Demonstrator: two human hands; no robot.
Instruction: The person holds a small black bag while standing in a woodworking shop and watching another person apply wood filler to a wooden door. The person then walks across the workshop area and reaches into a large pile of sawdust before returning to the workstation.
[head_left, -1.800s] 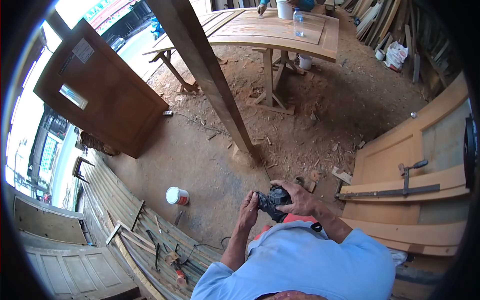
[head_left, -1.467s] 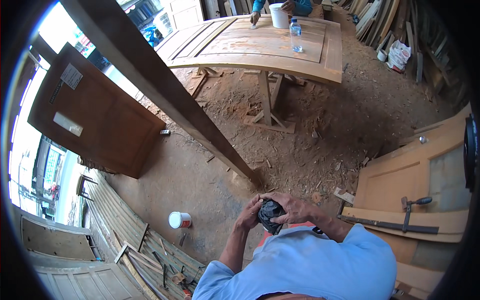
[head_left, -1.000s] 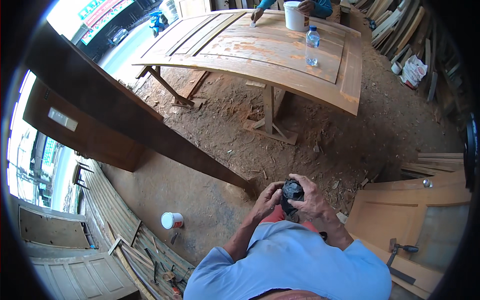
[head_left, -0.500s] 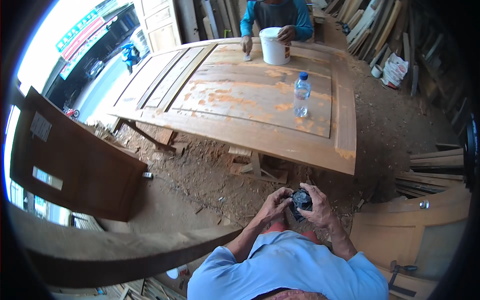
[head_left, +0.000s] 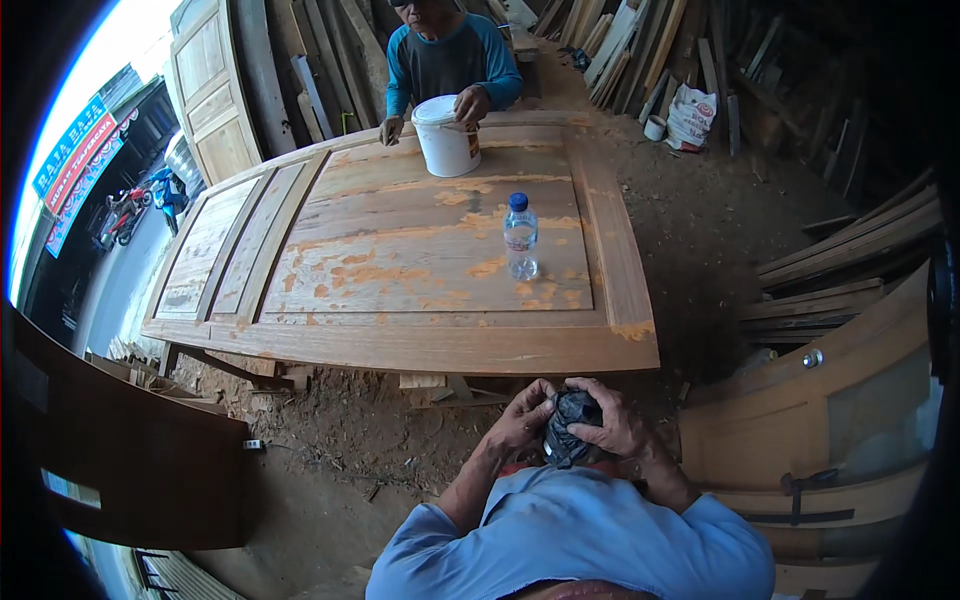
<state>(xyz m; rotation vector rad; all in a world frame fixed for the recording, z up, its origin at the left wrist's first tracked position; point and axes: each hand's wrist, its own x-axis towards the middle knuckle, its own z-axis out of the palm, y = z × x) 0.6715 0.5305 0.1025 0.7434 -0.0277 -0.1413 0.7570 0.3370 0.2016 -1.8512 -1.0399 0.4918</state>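
A crumpled black plastic bag (head_left: 570, 428), wrapped into a bundle, is between my two hands close in front of my body. My left hand (head_left: 522, 418) pinches its upper left edge with thumb and fingers. My right hand (head_left: 614, 424) wraps round its right side. What is inside the plastic is hidden. Just beyond my hands lies a large wooden door (head_left: 400, 342), flat on supports, with orange filler patches on its panel. On the door stand a clear water bottle (head_left: 521, 245) with a blue cap and a white bucket (head_left: 448, 152).
Across the door a co-worker (head_left: 455, 55) in a blue-sleeved shirt has one hand on the bucket. A brown door (head_left: 150, 470) leans at left, another door (head_left: 750, 440) with a clamp (head_left: 797, 490) at right. Stacked boards (head_left: 830, 285) and a white sack (head_left: 691, 118) are further off.
My view has turned, so the door and bucket appear further left and lower. Both my hands keep hold of the plastic bag, now turned more upright. The co-worker's hand has lifted from the door.
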